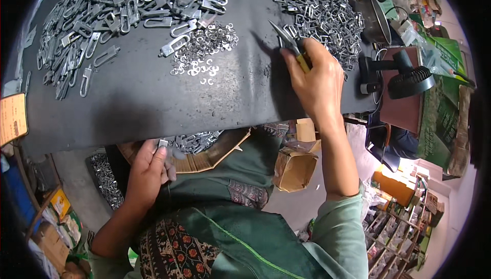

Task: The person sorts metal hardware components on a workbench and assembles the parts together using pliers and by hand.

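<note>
Where right fingers (314,50) curl, pliers (292,45) lie between — protruding forward.

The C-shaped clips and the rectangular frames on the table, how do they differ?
The C-shaped clips are curved; the rectangular frames are straight-sided. The clips form a smaller heap than the frames. The frames lie by the right hand, the clips farther left. Both look metallic.

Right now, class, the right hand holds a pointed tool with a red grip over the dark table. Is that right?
Not quite: the grip is yellow, not red, as the head view shows. The right hand does hold the pointed tool over the dark table.
</note>
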Available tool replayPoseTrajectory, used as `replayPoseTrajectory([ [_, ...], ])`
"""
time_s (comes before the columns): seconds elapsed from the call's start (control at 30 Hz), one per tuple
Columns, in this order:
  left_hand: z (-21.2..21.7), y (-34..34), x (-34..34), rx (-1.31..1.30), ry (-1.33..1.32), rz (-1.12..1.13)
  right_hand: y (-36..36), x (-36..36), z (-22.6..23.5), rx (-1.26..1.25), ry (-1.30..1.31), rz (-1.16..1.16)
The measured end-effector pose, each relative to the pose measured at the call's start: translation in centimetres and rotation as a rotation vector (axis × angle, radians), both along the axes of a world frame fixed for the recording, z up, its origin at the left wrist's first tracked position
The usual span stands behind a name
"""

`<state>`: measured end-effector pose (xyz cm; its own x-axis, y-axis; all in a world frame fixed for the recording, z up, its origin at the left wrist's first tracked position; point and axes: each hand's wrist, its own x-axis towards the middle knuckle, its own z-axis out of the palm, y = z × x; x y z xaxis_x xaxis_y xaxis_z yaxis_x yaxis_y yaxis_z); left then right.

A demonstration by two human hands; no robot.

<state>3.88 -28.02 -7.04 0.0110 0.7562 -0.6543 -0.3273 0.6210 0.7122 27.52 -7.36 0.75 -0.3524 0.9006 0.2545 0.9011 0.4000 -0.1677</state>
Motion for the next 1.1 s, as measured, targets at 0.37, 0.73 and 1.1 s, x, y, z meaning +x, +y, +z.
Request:
replayPoseTrajectory([
  [0.37, 4.4, 2.4, 0.4, 0.3, 0.235, -0.255, 0.9, -1.5, 0.1, 0.023, -0.255, -0.031],
  [0.73, 5.2, 3.4, 1.5, 0.478, 0.148, -0.143, 0.7, -0.5, -1.0, 0.261, -0.276, 0.091],
  [1.1, 5.5, 3.8, 1.9, 0.383, 0.004, -0.119, -6.5, -3.0, 2.6, -0.931, 0.588, 0.298],
])
